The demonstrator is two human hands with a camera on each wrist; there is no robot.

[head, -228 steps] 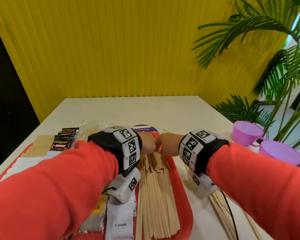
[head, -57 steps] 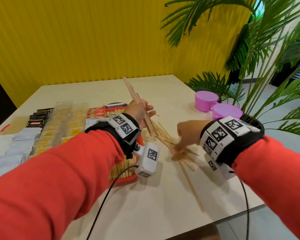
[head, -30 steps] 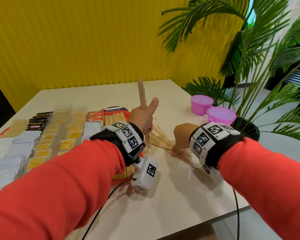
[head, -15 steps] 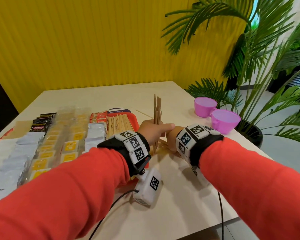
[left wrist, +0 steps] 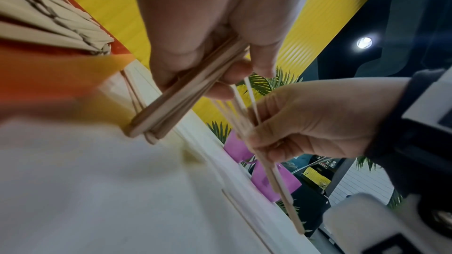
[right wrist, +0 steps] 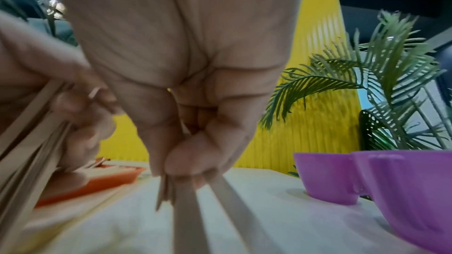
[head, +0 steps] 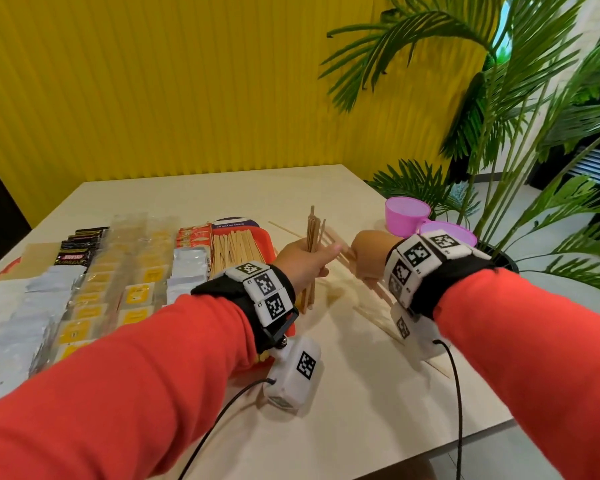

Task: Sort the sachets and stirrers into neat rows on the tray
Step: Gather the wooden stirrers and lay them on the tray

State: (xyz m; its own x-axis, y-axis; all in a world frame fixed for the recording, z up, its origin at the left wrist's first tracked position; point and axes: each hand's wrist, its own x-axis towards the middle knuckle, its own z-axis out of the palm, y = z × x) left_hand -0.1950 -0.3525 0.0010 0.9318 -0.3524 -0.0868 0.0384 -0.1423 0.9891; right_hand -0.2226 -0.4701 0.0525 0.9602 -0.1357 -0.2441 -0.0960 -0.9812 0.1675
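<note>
While both hands' fingers clasp stirrers (head: 311, 237), two purple cups (head: 407, 216) just beyond, palm (head: 499, 98) behind.

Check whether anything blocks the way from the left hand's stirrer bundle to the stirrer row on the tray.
Nothing visible does. The left hand holds the bundle upright on the table, just right of the tray. The stirrer row lies right beside it, with only the tray's low rim between.

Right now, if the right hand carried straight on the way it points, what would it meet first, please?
Most likely the left hand and its upright bundle of stirrers: the right hand, gripping a few stirrers, points leftward at them from close by, though the remaining gap is hard to judge.
</note>
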